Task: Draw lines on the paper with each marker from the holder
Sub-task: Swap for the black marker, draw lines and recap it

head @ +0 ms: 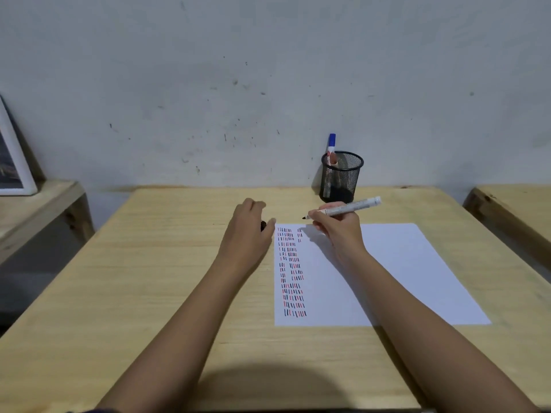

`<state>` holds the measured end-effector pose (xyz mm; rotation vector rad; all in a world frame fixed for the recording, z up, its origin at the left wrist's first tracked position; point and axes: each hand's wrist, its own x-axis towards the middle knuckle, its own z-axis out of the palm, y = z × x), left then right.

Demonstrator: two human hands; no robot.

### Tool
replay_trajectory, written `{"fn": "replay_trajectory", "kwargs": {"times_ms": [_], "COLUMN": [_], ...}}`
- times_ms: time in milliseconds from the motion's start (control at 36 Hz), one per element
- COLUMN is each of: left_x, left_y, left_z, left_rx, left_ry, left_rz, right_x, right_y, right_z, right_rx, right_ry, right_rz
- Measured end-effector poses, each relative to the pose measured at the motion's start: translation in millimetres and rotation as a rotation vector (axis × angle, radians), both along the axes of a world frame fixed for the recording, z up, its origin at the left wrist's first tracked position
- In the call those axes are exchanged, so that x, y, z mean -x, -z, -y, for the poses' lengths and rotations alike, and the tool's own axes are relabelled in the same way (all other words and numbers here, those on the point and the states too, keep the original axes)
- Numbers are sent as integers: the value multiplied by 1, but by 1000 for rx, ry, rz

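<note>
My right hand [337, 231] pinches the uncapped marker [343, 209], tip above the paper's [402, 263] far edge. My left hand [249, 231], fingers curled around a dark cap [263, 225], rests beside the paper's far-left corner. Mesh holder [341, 177] stands at the table's [149, 278] far edge.

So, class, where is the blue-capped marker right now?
In the black mesh holder at the table's far edge, the blue-capped marker leans left, beyond the right hand.

White paper [387, 275] flat on desk, rows of short black and red strokes down its left side. Black mesh holder [341, 177] upright behind it, blue-capped marker [331, 143] inside. Uncapped white marker [347, 208] tilted above paper's top edge.
</note>
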<state>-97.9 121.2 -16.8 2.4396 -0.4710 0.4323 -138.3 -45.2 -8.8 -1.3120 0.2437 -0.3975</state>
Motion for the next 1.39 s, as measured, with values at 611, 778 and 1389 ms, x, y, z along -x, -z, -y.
{"fn": "replay_trajectory", "kwargs": {"times_ms": [611, 778, 1389], "left_x": [34, 36, 31], "left_y": [34, 33, 23], "left_z": [2, 2, 0], "left_rx": [-150, -140, 33], "left_ry": [304, 306, 162], "left_rz": [-146, -151, -13], "right_x": [1, -5, -1], "right_y": [11, 17, 12], "right_z": [-12, -8, -4], "right_rx": [324, 445, -6], "right_ry": [-6, 32, 68], "right_rz": [-132, -143, -45]}}
